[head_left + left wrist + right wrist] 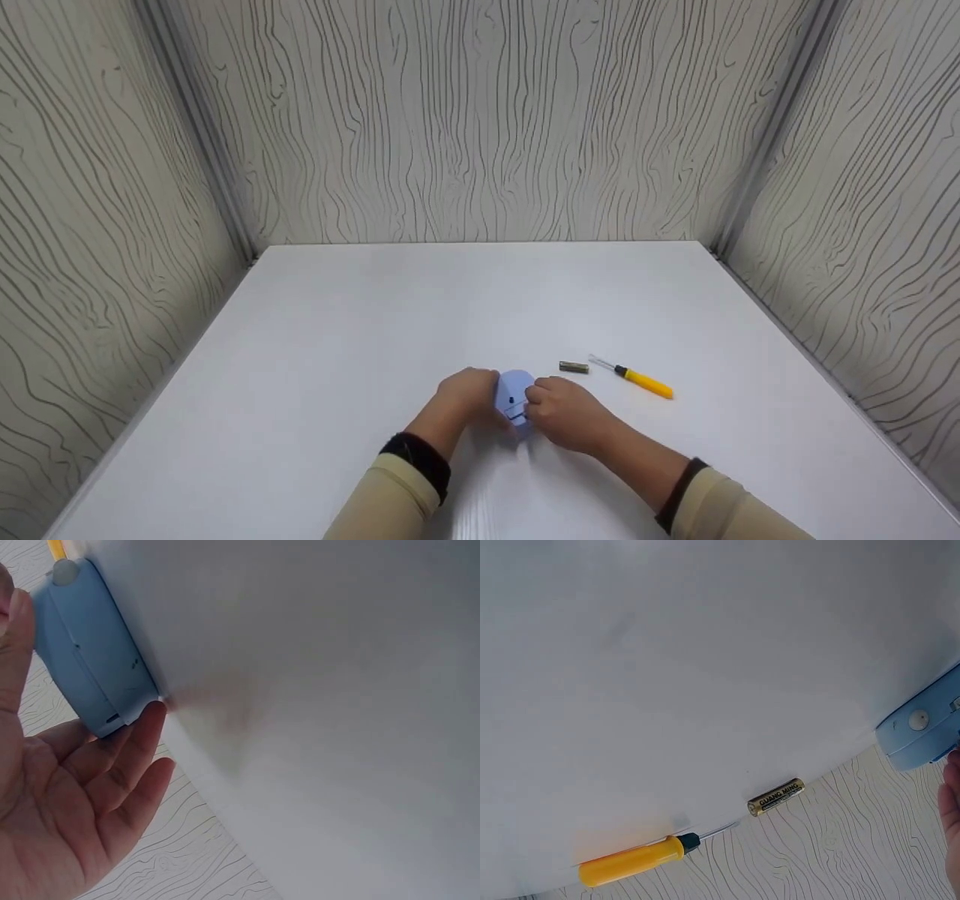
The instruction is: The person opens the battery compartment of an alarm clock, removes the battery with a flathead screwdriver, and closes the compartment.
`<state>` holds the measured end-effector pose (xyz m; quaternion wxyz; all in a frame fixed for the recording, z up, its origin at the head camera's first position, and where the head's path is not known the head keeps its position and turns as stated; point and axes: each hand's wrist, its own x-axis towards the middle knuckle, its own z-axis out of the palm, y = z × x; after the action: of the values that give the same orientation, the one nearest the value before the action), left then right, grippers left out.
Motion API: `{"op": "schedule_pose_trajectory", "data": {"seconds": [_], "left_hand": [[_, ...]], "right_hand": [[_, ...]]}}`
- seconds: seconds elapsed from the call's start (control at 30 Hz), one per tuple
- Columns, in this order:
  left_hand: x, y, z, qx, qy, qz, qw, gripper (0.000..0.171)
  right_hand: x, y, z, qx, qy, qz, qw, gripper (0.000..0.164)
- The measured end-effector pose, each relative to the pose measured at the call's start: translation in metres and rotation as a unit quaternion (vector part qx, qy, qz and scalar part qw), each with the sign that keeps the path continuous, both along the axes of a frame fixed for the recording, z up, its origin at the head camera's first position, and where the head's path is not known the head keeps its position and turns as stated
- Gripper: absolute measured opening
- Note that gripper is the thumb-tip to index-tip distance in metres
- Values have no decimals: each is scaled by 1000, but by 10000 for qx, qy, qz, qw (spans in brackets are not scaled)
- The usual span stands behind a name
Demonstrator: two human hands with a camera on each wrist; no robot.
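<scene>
A small pale-blue plastic device [514,384] with rounded ends rests on the table, its upward face showing a small dark hole and a slot. My left hand [466,394] grips it from the left, thumb on one side and fingers under its end in the left wrist view, where a seam runs along the device [94,645]. From the right, my right hand [566,414] has curled fingers pinching at the device's edge; the exact spot under the fingertips is hidden. In the right wrist view, a round whitish button [919,719] shows on the device's side.
A gold-and-black battery [574,367] lies just beyond my right hand. Right of it lies a screwdriver [646,382] with a yellow handle, its metal tip towards the battery. The white table [360,315] is bordered by wood-patterned panels [480,135] at the back and sides.
</scene>
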<state>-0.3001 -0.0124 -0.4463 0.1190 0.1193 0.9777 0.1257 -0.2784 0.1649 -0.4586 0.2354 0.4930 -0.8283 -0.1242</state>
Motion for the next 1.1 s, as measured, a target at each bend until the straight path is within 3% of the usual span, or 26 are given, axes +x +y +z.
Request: {"op": "schedule_pose_trajectory", "data": {"seconds": [0.3,0.73,0.9,1.1], "left_hand": [[-1,2,0,-16,-191,53,9998,73],[-3,1,-1,-71,-150,19,9999,74],[-1,1,0,-118,-57,1,9999,63],[-1,2,-1,-83,-122,35,9999,65]], "right_hand": [[0,2,-1,3,161,109,9998,14],[0,0,-2,-53,198,49,9998,11],[0,-2,-2,130,62,-53,9999,9],[-2,-1,0,60,-397,-52,9992,9]]}}
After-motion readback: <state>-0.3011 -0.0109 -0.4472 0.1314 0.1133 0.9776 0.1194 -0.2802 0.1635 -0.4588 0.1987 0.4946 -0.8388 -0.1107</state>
